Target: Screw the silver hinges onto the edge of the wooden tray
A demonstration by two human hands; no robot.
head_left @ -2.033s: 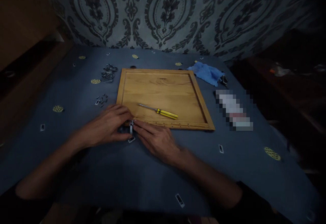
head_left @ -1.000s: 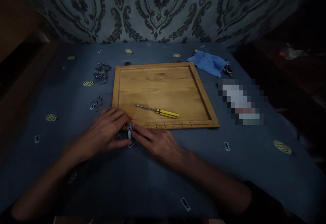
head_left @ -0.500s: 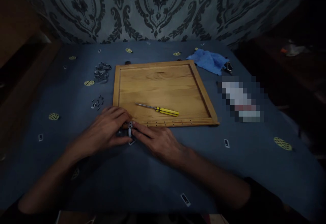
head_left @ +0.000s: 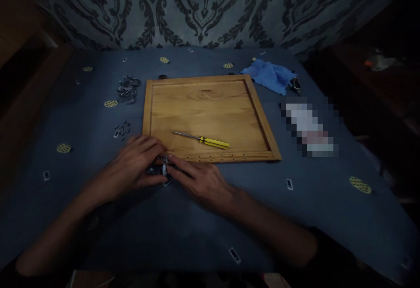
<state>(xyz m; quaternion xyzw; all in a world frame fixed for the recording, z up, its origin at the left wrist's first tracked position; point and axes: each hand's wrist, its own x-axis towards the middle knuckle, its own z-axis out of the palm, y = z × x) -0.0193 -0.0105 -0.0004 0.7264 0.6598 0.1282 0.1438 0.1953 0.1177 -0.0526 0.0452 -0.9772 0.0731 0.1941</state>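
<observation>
A square wooden board (head_left: 210, 109) with a raised rim lies on the blue cloth-covered table (head_left: 197, 218). A row of small holes runs along its near edge. My left hand (head_left: 136, 168) and my right hand (head_left: 197, 181) meet at the board's near left corner. Both pinch a small silver metal fitting (head_left: 164, 165) held against that edge. A yellow-handled screwdriver (head_left: 203, 140) rests on the board just beyond my right hand.
A pile of metal hooks (head_left: 126, 89) and several small dark screws (head_left: 122, 130) lie left of the board. A blue rag (head_left: 269, 74) sits at the far right corner, a blurred packet (head_left: 308, 126) to the right. A patterned wall stands behind the table.
My hands have stayed pinched on the metal fitting at the board's corner. The view has shifted slightly; nothing else has moved.
</observation>
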